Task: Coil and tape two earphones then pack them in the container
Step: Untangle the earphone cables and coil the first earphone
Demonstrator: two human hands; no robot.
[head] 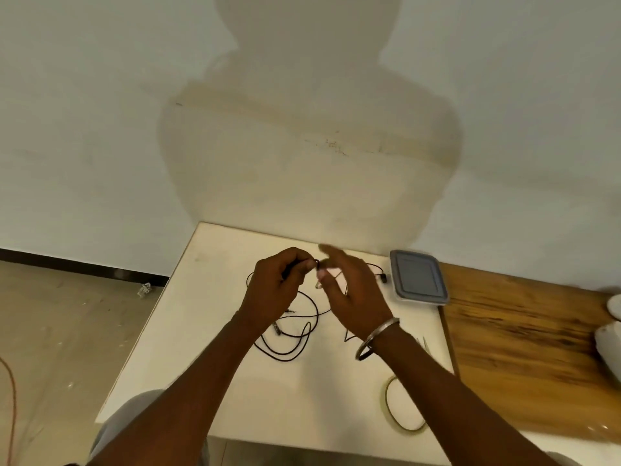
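Black earphone cable (295,331) lies in loose loops on the white table (208,331). My left hand (279,287) is raised over it, fingers closed on one end of the cable near an earbud. My right hand (353,290) is beside it, blurred, fingers apart, with a strand of cable running across them. Another black earbud (384,278) lies near the lidded grey container (418,278) at the back right. A roll of clear tape (401,403) lies at the front right, partly behind my right forearm.
A wooden surface (524,348) adjoins the table on the right, with white objects (610,331) at its far edge. A wall stands right behind the table. Floor drops off on the left, with an orange cord (10,398).
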